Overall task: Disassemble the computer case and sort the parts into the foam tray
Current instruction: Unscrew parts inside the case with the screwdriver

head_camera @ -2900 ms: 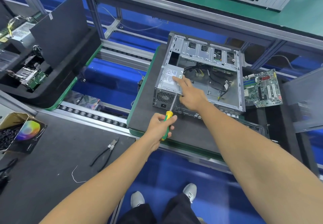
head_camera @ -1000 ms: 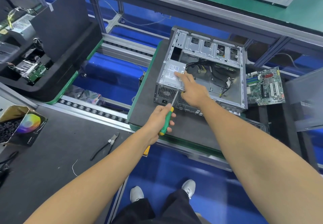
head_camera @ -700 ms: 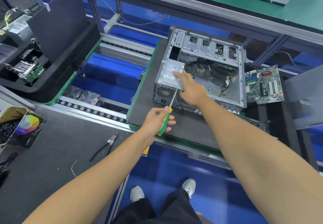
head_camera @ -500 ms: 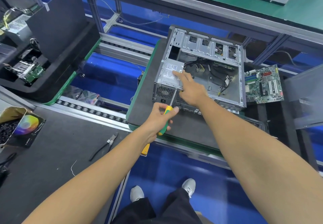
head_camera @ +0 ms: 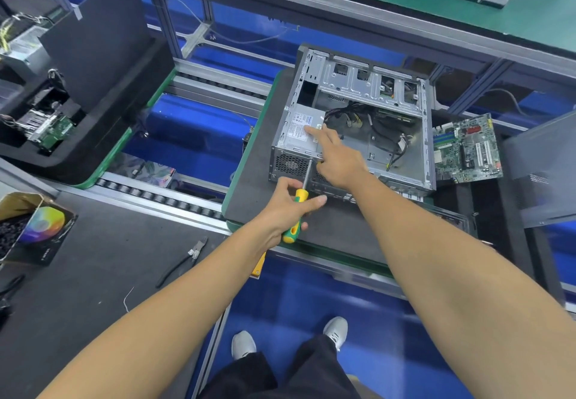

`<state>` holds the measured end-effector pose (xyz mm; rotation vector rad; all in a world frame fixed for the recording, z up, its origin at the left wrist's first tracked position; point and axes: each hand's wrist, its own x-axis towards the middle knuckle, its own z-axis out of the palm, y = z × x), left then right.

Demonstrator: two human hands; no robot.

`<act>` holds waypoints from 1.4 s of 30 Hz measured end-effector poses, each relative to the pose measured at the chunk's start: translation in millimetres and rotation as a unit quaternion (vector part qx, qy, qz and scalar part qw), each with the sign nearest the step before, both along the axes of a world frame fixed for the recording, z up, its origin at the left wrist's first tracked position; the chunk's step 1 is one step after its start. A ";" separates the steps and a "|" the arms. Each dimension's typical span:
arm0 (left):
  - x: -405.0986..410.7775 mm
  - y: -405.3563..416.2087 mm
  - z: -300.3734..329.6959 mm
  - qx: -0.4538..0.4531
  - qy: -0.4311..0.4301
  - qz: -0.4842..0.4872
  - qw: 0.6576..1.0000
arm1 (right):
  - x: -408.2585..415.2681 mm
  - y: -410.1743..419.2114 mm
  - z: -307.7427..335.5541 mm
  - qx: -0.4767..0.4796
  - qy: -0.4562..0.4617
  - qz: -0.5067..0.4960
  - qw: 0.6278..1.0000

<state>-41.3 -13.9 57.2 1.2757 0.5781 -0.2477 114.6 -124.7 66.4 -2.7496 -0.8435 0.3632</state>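
The open computer case lay on the foam pad, where the left hand gripped the screwdriver and the right hand pressed straight fingers on the power supply, probably heavy, rigid, best held by its 2 sides

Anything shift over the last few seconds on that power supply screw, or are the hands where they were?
Little changed. The left hand keeps gripping the screwdriver, regripping the handle slightly, with the tip still at the computer case rear edge by the power supply. The right hand still rests a fingertip on the power supply. The motherboard beside the case stayed put.
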 end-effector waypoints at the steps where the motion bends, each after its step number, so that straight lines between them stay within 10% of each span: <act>1: -0.3 -1.1 -1.9 -0.018 -0.001 0.026 0.999 | -0.1 0.0 0.3 0.000 0.000 -0.001 1.000; 42: 69.1 -15.9 -13.1 -0.032 -0.030 0.126 0.991 | 1.4 0.5 1.4 0.012 0.015 -0.008 1.000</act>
